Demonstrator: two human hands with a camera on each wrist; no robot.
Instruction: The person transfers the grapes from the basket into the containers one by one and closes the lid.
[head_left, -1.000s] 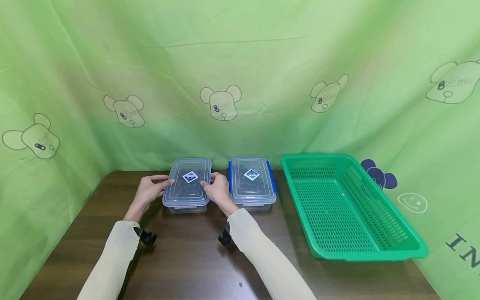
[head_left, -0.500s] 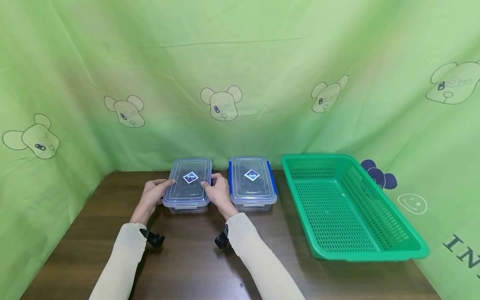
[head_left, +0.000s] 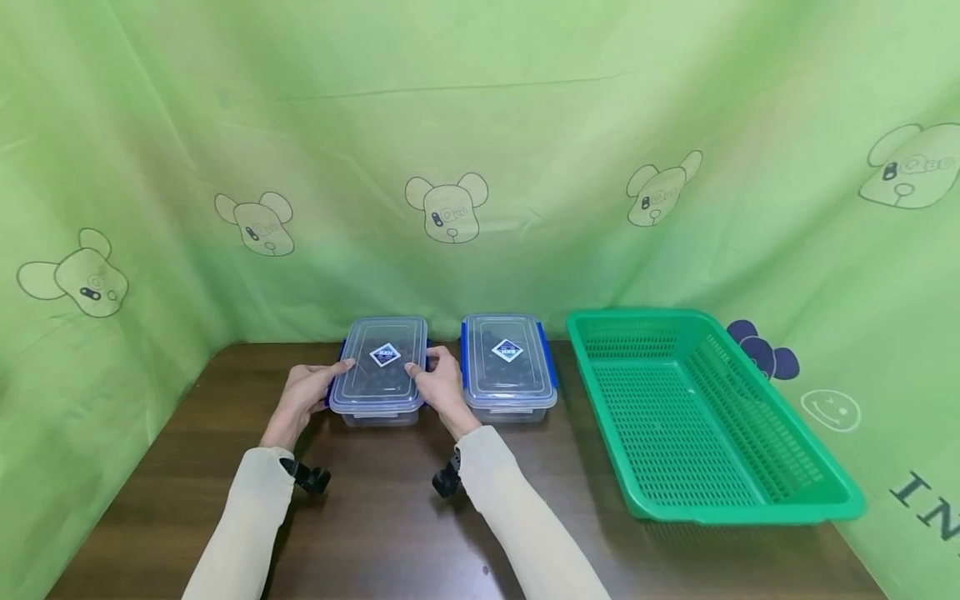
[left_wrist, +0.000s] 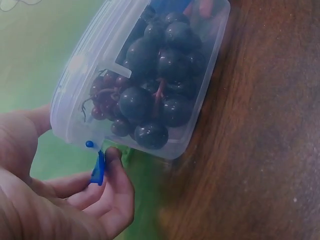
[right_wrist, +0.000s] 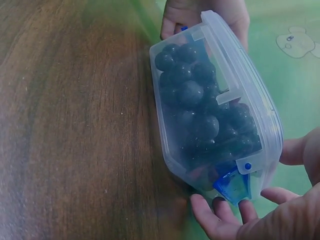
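Note:
A clear plastic food container [head_left: 378, 379] with a diamond label on its lid sits on the left of the table, holding dark round grapes [left_wrist: 172, 65] and smaller reddish ones [left_wrist: 106, 95]. My left hand [head_left: 303, 392] has its thumb on the lid's left edge and its fingers curled at a blue side latch [left_wrist: 99, 167], which stands out from the wall. On the opposite side, my right hand [head_left: 438, 385] rests its thumb on the lid, fingers around another blue latch [right_wrist: 232, 185], also swung outward. In the head view the fingers are partly hidden beside the container.
A second lidded container [head_left: 510, 375] with blue latches and dark contents stands just right of my right hand. Farther right is a large green perforated basket [head_left: 637, 467]. A green printed curtain [head_left: 480, 275] hangs behind the wooden table [head_left: 375, 517].
My left hand has shifted slightly toward the container, its fingers less spread. The blue left latch now shows swung out along the container's side. My right hand stays at its side.

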